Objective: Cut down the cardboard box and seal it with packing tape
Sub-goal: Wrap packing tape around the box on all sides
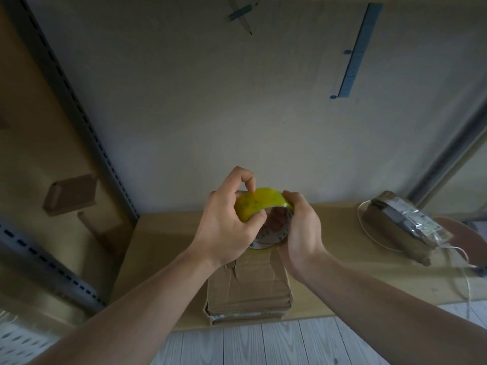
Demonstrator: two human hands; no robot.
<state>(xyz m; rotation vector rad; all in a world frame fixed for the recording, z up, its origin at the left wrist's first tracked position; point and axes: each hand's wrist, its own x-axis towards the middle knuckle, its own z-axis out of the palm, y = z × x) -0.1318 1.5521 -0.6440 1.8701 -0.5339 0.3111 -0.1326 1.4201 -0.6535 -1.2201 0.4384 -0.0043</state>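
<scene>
cardboard box (pixel 250 291) sits lower centre; above it the right hand (pixel 303 230) grips the tape roll (pixel 259 204), left hand (pixel 224 225) pinches its face; best to lift the end evenly.

Dim, flat indoor light; wide-angle bending at edges, soft blur throughout.

Pencil (pixel 247 22) crossing a teal pen (pixel 239 12) on the pale panel (pixel 210 101), blue ruler (pixel 356 51) to its right; wrapped parcel (pixel 403 227) on wooden shelf (pixel 163 259)
</scene>
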